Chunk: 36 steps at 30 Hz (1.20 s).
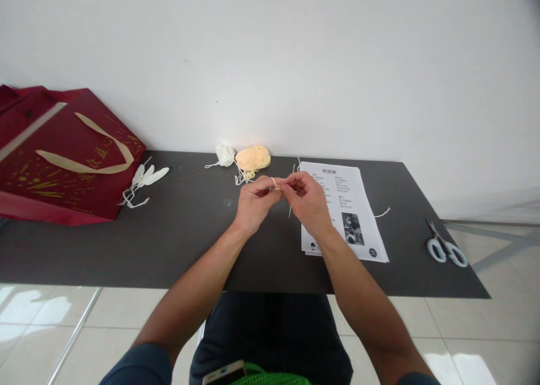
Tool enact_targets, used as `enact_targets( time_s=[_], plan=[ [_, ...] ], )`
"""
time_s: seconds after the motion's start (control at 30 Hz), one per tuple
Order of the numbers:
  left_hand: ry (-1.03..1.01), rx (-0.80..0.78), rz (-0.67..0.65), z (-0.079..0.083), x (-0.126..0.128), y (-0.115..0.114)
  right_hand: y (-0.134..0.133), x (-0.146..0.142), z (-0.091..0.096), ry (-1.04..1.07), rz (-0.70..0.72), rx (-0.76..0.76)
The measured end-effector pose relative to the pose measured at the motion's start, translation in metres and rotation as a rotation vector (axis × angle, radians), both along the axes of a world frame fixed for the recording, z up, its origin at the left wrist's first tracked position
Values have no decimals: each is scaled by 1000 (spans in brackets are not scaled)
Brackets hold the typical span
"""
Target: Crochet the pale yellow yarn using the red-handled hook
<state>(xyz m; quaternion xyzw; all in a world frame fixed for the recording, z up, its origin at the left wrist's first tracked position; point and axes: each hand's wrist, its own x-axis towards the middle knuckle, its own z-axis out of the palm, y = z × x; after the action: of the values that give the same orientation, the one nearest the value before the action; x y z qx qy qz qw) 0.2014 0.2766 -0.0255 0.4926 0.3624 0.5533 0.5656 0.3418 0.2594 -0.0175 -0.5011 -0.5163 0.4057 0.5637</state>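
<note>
Above the dark table, my left hand and my right hand meet, thumbs and forefingers pinched together. A loop of pale yellow yarn runs over my left forefinger, and its strand passes between both sets of fingertips. A short light strand hangs below my right hand. Any small tool inside the fingers is hidden. Just behind my left hand lie a peach yarn ball and a smaller white yarn ball. My right hand partly covers printed sheets with text and a photo.
Grey-handled scissors lie near the right edge of the table. On the left are a red gift bag and white leaf-shaped pieces with strings. A white wall stands behind. A green basket and a phone are at my lap.
</note>
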Motion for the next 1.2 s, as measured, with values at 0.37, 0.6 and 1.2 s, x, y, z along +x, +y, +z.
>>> enact_targets(
  time_s=[0.37,0.6,1.2],
  plan=[
    [-180,-22,-14,0,0,-2,-5,1,11,174,53,-4],
    [-230,-49,-15,2,1,-3,-10,-3,16,236,60,39],
    [-210,127,119,-5,4,-1,-16,-3,20,232,89,89]
  ],
)
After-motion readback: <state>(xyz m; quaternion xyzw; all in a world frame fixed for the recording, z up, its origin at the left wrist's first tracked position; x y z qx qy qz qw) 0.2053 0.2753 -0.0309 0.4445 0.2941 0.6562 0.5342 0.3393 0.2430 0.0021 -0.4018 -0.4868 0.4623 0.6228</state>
